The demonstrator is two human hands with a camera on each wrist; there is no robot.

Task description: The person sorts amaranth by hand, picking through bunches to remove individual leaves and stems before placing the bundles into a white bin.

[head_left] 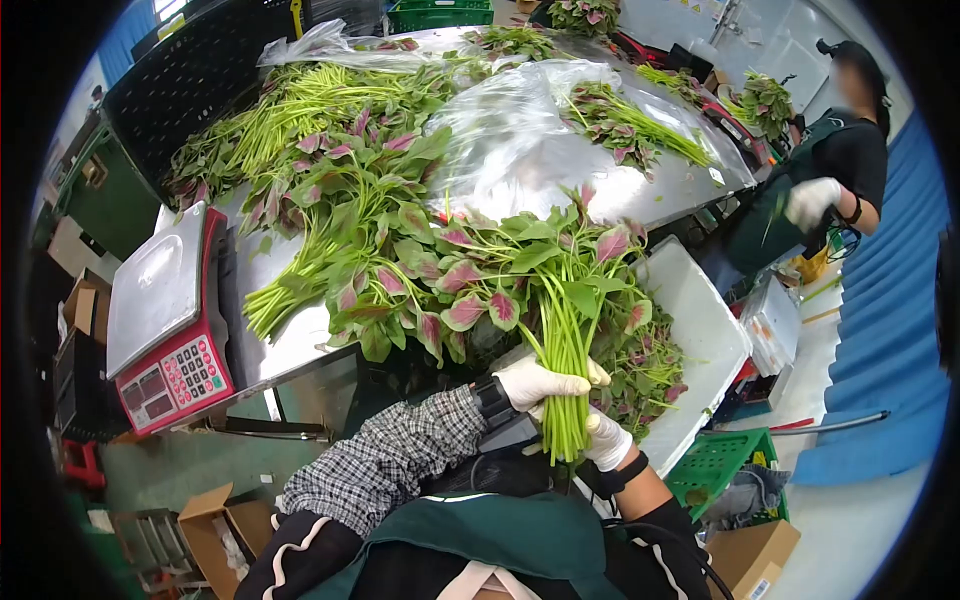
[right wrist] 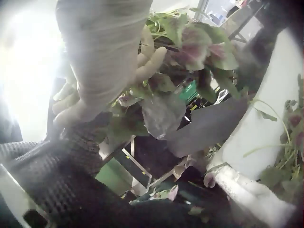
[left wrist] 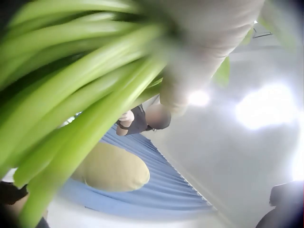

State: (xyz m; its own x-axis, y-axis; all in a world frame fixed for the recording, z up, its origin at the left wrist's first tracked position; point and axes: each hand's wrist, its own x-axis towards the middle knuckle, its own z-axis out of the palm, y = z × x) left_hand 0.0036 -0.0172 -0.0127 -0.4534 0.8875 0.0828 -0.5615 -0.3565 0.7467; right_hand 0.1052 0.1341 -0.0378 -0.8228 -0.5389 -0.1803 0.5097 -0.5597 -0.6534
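Upright before the body, a bunch of green stems [head_left: 565, 350] with red-and-green leaves fans out over the table edge. The gloved left hand [head_left: 543, 384] grips the stems from the left side, thumb across them. Lower down, the gloved right hand [head_left: 606, 440] is at the stems' right side near the cut ends; its fingers are partly hidden behind the bunch. In the left wrist view the stems [left wrist: 85, 95] pass close to the lens, beside blurred gloved fingers. The right wrist view shows the right hand [right wrist: 104, 57] near the leaves [right wrist: 194, 47], with the stems largely hidden.
A scale [head_left: 165, 310] stands at the table's left end, beside piled leafy stems [head_left: 320, 110]. Plastic film [head_left: 500, 130] lies on the metal table. A white bin [head_left: 700, 350] with leaves is at the right, above a green crate [head_left: 715, 465]. Another person [head_left: 840, 150] stands at the right.
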